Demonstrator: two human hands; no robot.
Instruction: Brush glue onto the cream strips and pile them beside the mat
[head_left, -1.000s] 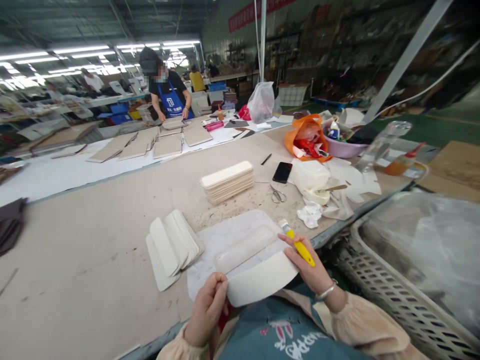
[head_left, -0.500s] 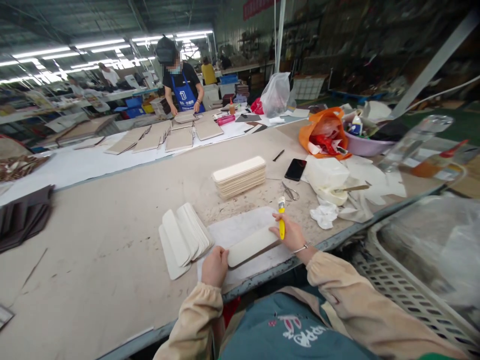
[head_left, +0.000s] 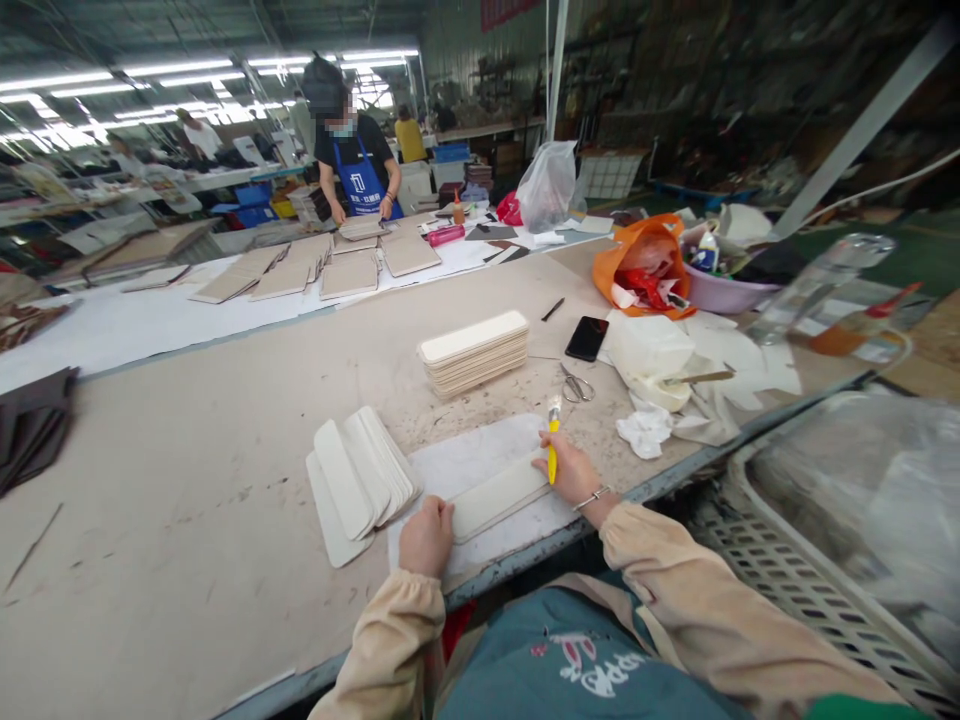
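Note:
My left hand pinches the near left end of a pale, round-ended strip. A second edge shows just under the strip, perhaps another piece beneath it. My right hand is closed around a yellow-handled brush, its bristles pointing away from me, while the fingertips touch the strip's far right end. Under the strip lies a white sheet. Left of it, similar pale strips are fanned out in an overlapping pile. A neat stack of such strips stands beyond the sheet.
Scissors, a phone, crumpled tissue and a white tub lie to the right. Behind them are an orange bag and a purple basin. A plastic crate adjoins the table edge. Across the table stands a co-worker.
The strip now lies lower and flatter, with a second edge showing beneath. The brush has tilted slightly in my right hand. The whole view has shifted a little.

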